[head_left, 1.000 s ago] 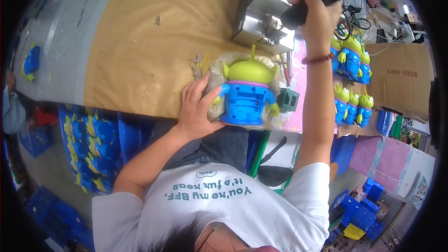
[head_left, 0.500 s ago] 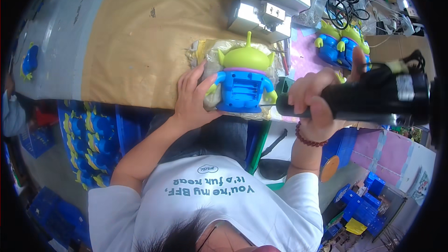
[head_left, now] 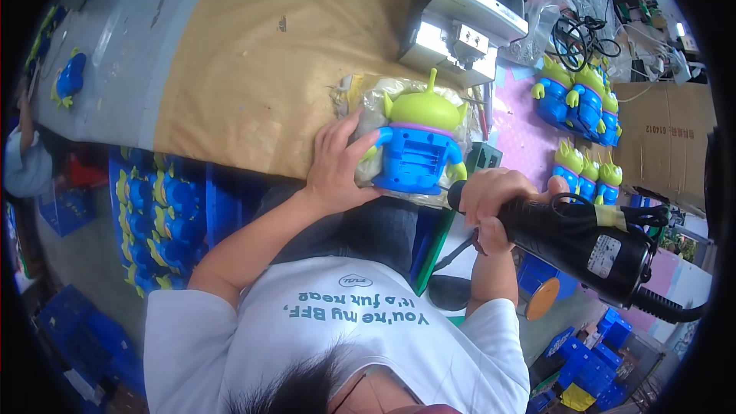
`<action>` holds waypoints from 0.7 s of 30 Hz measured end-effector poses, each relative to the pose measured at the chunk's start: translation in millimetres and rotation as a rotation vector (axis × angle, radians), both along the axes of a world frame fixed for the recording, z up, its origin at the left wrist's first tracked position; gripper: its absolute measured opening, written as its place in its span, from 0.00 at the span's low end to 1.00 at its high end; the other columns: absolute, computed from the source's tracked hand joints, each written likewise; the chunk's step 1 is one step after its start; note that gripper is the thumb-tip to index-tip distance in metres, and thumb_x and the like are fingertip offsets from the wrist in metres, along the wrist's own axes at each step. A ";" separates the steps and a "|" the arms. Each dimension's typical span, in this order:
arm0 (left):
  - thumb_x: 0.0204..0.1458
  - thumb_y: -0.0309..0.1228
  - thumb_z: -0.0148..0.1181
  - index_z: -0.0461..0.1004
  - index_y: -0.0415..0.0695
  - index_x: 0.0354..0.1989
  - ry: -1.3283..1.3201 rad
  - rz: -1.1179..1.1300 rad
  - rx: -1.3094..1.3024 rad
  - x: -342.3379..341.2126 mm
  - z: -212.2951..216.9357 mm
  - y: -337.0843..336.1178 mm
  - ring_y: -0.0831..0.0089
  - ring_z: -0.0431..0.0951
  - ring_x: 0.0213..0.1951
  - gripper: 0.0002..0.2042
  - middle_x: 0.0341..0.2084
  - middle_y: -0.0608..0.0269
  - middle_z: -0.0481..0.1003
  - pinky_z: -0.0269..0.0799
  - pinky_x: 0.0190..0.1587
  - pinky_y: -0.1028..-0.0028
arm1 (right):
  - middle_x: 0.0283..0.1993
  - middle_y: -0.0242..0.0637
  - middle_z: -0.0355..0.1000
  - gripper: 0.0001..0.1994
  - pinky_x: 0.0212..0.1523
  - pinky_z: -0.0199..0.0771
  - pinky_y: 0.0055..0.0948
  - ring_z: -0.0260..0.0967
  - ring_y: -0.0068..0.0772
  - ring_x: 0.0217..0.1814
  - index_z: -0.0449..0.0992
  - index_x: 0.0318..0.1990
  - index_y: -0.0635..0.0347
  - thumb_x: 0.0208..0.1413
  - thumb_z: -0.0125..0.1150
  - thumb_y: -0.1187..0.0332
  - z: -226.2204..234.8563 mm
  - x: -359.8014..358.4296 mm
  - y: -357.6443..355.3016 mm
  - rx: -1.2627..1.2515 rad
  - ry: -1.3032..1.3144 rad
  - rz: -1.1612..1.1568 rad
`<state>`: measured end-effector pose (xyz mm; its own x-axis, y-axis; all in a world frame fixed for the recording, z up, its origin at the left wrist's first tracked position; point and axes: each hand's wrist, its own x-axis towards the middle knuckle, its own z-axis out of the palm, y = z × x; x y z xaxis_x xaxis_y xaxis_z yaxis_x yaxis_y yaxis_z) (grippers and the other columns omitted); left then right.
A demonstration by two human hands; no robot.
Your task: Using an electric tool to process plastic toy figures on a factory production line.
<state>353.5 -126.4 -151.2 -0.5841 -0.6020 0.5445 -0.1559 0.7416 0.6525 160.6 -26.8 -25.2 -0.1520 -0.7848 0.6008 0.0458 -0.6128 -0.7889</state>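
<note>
Nearest, at the lower edge, is the person's white shirt (head_left: pixel 322 353) with green lettering. Beyond it, the right hand (head_left: pixel 494 201) is curled around a black power tool (head_left: pixel 579 241), its fingers wrapped over the body near the nose; the tool carries a pale label, yellowish tape over a bundled black cord and a ribbed cable sleeve, and its nose points at the lower right of a toy figure (head_left: pixel 418 157), though whether they touch cannot be told. The left hand (head_left: pixel 335 165) clasps the figure's left side, fingers by the arm and thumb set apart at the base. The figure lies on a plastic-wrapped pad (head_left: pixel 370 111) at the table's near edge, head pointing away from the person. Its head is smooth lime green, with pointed ears and a single knobbed antenna; a pinkish-purple collar rings the neck. The torso is glossy blue, with a recessed, ribbed rectangular compartment uncovered and small dark holes around it; blue arms end in green hands, and the bottom flares into a blue base. Just right of the pad sits a dark green block (head_left: pixel 484 156). Farther off are brown sheeting (head_left: pixel 253 69) on the table, a white machine (head_left: pixel 483 0), and similar figures (head_left: pixel 586 103) grouped before a cardboard box (head_left: pixel 667 134).
</note>
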 end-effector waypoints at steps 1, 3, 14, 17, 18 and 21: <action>0.32 0.46 0.75 0.60 0.50 0.60 0.001 0.000 0.002 -0.5 0.1 -0.2 0.46 0.60 0.60 0.43 0.61 0.42 0.57 0.53 0.60 0.51 | 0.22 0.38 0.68 0.33 0.23 0.72 0.33 0.68 0.35 0.21 0.53 0.56 0.51 0.42 0.61 0.82 -1.2 0.5 0.2 -0.014 -0.002 -0.009; 0.32 0.45 0.75 0.60 0.50 0.60 0.001 -0.003 0.008 -0.3 1.1 -0.6 0.46 0.60 0.60 0.43 0.61 0.42 0.57 0.53 0.60 0.51 | 0.22 0.38 0.68 0.36 0.23 0.72 0.33 0.68 0.35 0.21 0.51 0.58 0.50 0.42 0.61 0.82 -2.3 0.6 -0.4 -0.026 0.013 -0.015; 0.31 0.44 0.76 0.60 0.49 0.60 -0.038 -0.010 0.053 2.2 1.1 0.4 0.46 0.60 0.60 0.44 0.62 0.42 0.56 0.52 0.61 0.51 | 0.23 0.34 0.64 0.32 0.30 0.70 0.32 0.63 0.27 0.22 0.53 0.63 0.58 0.50 0.58 0.80 66.6 -52.5 -92.2 0.090 -0.039 -0.270; 0.33 0.45 0.75 0.59 0.48 0.60 -0.035 -0.017 0.023 0.4 0.8 -2.5 0.44 0.61 0.59 0.44 0.62 0.39 0.57 0.54 0.60 0.51 | 0.22 0.37 0.70 0.13 0.28 0.71 0.28 0.68 0.28 0.22 0.67 0.41 0.66 0.48 0.61 0.78 53.0 -79.4 -147.0 0.079 0.016 -0.434; 0.34 0.45 0.74 0.58 0.47 0.61 -0.026 -0.020 0.008 -0.4 0.7 -2.4 0.43 0.62 0.59 0.43 0.61 0.38 0.58 0.55 0.60 0.51 | 0.21 0.37 0.71 0.07 0.26 0.71 0.26 0.70 0.28 0.21 0.71 0.33 0.67 0.48 0.62 0.77 48.6 -81.9 -157.1 0.078 -0.004 -0.431; 0.34 0.46 0.74 0.58 0.47 0.61 -0.027 -0.008 -0.010 -0.2 1.4 -3.1 0.44 0.62 0.58 0.44 0.61 0.38 0.58 0.55 0.60 0.51 | 0.20 0.36 0.69 0.05 0.24 0.69 0.26 0.68 0.28 0.19 0.69 0.30 0.66 0.48 0.59 0.76 31.1 -65.6 -169.5 0.326 -0.010 -0.468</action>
<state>353.2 -129.6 -149.8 -0.6037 -0.5917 0.5342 -0.1674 0.7493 0.6407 95.0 -196.3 5.9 -0.5325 -0.7771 0.3355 -0.1630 -0.2948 -0.9415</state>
